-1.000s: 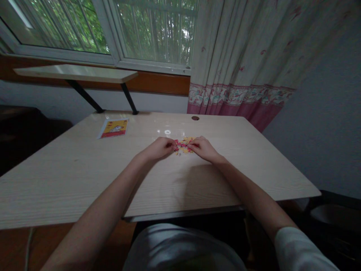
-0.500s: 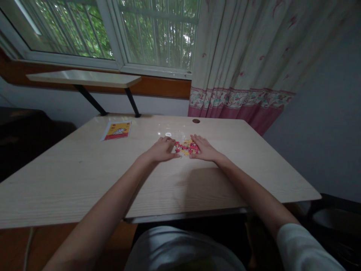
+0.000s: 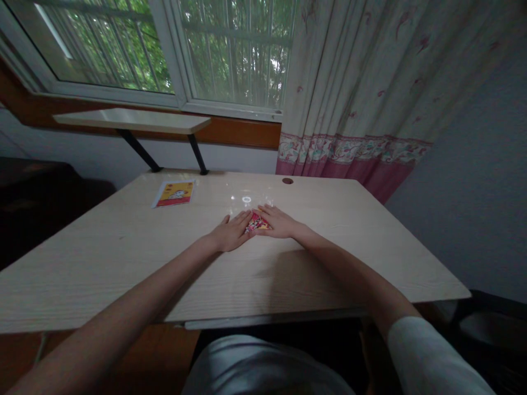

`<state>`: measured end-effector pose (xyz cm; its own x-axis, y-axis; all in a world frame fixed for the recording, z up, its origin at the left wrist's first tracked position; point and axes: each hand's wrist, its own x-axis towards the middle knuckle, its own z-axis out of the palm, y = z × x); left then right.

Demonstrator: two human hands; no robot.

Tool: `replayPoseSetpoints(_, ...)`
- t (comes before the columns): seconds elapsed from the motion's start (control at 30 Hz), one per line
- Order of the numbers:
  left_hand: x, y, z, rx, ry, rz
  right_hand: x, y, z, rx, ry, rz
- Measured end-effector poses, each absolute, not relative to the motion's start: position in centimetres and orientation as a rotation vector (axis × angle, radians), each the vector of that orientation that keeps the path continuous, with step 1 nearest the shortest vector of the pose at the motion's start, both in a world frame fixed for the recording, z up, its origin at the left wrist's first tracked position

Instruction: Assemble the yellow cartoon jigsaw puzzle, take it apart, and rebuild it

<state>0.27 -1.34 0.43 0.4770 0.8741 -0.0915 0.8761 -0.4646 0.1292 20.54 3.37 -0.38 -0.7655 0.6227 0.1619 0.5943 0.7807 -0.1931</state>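
Note:
A small heap of red, yellow and white jigsaw puzzle pieces (image 3: 258,223) lies on the pale wooden desk (image 3: 230,280). My left hand (image 3: 234,231) is stretched out along the left side of the heap, thumb raised and fingers straight. From the right, my right hand (image 3: 276,221) lies nearly flat over the heap's edge, its fingers extended. Both hands touch the pieces, and the fingertips almost meet above and below them. Some pieces are hidden under the fingers.
A yellow and red picture card (image 3: 174,193) with a white animal lies at the desk's back left. Behind it stands a raised shelf (image 3: 135,119) on black supports. A cable hole (image 3: 287,181) sits near the back edge, before a floral curtain (image 3: 346,148).
My hands have come closer together, squeezing the spread pieces into a tighter heap. The right hand moved left, and the left hand turned with its thumb up. The view has shifted slightly.

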Motion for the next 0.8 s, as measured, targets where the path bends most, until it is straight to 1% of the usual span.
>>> replayPoseSetpoints(0.17,-2.5,-2.5,0.2,2.539,1.587,0.011,17.5,3.0,-0.5,-0.871,-2.774,0.156)
replayPoseSetpoints(0.37,-6.8,-4.4,-0.3,2.422,1.791,0.035,11.5,2.5,-0.7,-0.839,-2.744,0.154)
replayPoseSetpoints(0.67,-14.3,-7.0,-1.2,2.207,2.100,0.090,1.6,1.5,-1.0,-0.831,-2.723,0.306)
replayPoseSetpoints(0.8,-17.3,-7.5,-1.1,2.126,2.187,0.054,-2.2,1.1,-0.7,-0.838,-2.701,0.360)
